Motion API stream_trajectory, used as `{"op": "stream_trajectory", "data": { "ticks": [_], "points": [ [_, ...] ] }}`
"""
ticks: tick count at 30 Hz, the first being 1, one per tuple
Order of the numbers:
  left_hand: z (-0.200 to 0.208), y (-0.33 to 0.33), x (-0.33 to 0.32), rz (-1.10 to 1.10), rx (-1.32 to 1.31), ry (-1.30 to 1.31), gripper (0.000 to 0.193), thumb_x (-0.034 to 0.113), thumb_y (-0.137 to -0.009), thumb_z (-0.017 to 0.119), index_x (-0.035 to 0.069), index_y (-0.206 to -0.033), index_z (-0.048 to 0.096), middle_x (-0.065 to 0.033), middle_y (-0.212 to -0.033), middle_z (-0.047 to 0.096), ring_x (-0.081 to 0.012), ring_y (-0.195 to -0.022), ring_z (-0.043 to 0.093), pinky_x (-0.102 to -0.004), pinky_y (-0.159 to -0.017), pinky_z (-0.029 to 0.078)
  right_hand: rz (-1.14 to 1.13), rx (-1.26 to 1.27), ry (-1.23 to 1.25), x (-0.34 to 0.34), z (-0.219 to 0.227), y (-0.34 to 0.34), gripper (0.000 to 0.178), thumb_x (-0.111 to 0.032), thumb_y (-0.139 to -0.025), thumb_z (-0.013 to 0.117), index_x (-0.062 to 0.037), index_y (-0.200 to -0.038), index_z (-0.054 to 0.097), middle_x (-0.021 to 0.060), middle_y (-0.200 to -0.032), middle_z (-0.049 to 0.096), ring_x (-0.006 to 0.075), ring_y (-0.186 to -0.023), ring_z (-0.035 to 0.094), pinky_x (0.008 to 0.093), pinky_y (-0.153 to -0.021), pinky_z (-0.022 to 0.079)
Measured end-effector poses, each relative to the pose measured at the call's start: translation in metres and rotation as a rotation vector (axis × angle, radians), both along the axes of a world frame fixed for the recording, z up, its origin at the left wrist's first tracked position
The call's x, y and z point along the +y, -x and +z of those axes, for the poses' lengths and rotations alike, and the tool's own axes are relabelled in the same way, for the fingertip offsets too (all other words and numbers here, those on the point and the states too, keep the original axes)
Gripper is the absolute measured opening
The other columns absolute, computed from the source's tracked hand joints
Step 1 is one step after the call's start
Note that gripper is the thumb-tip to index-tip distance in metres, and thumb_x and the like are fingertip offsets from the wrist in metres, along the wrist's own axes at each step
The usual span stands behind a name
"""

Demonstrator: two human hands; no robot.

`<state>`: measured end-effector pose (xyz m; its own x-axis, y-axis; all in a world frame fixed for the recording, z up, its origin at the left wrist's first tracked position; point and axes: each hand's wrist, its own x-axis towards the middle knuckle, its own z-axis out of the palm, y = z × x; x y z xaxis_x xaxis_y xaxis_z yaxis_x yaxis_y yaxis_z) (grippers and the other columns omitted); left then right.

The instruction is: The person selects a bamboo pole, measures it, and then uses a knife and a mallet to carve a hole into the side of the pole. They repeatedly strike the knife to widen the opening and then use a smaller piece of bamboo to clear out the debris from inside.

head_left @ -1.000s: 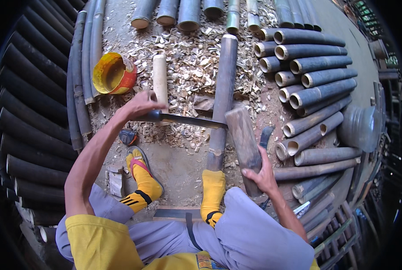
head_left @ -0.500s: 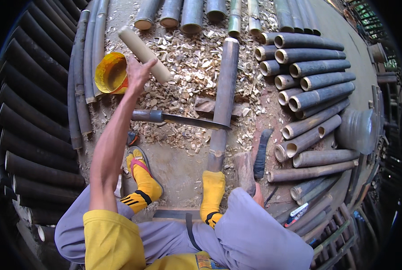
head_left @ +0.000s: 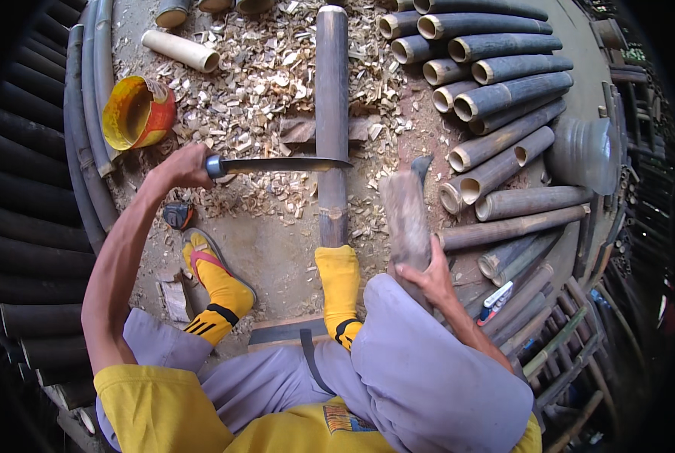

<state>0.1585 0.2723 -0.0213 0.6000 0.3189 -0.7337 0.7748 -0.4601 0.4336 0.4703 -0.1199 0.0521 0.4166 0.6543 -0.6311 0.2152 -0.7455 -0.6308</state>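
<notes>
My left hand (head_left: 190, 165) is closed round the handle of a machete (head_left: 277, 164). Its blade lies across a dark bamboo pole (head_left: 332, 90), which points away from me. The pole's far part rests over a wooden block (head_left: 298, 130), and my yellow-socked right foot (head_left: 337, 279) is at its near end. In my right hand (head_left: 428, 275), beside my right knee, is a thick wooden mallet (head_left: 405, 215), held by its lower end and slightly blurred. A pale, peeled bamboo tube (head_left: 180, 50) lies on the shavings at the far left.
Wood shavings (head_left: 258, 72) cover the ground ahead. A yellow and red tin (head_left: 156, 117) stands left, with a tape measure (head_left: 177, 215) nearer me. Cut bamboo tubes (head_left: 503, 75) are stacked at right, beside a metal pot (head_left: 583, 155). Long bamboo poles (head_left: 43, 241) line the left.
My left hand has let go of the pale bamboo tube, now on the shavings, and taken the machete's handle. My right hand has lifted the mallet. The view has shifted nearer my body.
</notes>
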Motion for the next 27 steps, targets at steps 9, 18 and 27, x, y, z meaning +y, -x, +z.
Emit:
{"op": "stream_trajectory", "data": {
  "ticks": [9, 18, 27],
  "points": [
    [0.0, 0.003, 0.0, 0.02, -0.026, -0.018, 0.031, 0.015, -0.051, 0.075, 0.0, -0.075, 0.062, -0.0108, -0.064, 0.061, -0.0246, -0.061, 0.061, -0.037, -0.059, 0.048, 0.044, -0.067, -0.694, 0.148, 0.035, 0.007, 0.075, -0.022, -0.069, 0.078, 0.0034, -0.127, 0.037, 0.0163, -0.104, 0.059, 0.024, -0.093, 0.061, 0.0368, -0.087, 0.05],
    [-0.002, 0.004, 0.006, 0.155, 0.036, 0.278, 0.025, 0.012, -0.056, 0.074, 0.001, -0.075, 0.063, -0.0044, -0.065, 0.062, -0.0142, -0.058, 0.058, -0.032, -0.053, 0.045, 0.386, -0.017, -0.236, 0.141, 0.011, -0.003, 0.08, -0.027, -0.067, 0.077, 0.0016, -0.129, 0.038, 0.0264, -0.111, 0.061, 0.0364, -0.105, 0.062, 0.0411, -0.091, 0.049],
    [-0.007, 0.017, -0.04, 0.21, 0.037, 0.072, 0.027, 0.017, -0.057, 0.074, 0.003, -0.079, 0.065, -0.007, -0.067, 0.064, -0.0194, -0.06, 0.06, -0.0336, -0.06, 0.049, 0.118, -0.035, -0.23, 0.095, -0.002, -0.019, 0.077, -0.033, -0.062, 0.079, 0.0034, -0.121, 0.046, 0.0177, -0.11, 0.058, 0.0251, -0.103, 0.057, 0.037, -0.092, 0.043]
  ]
}}
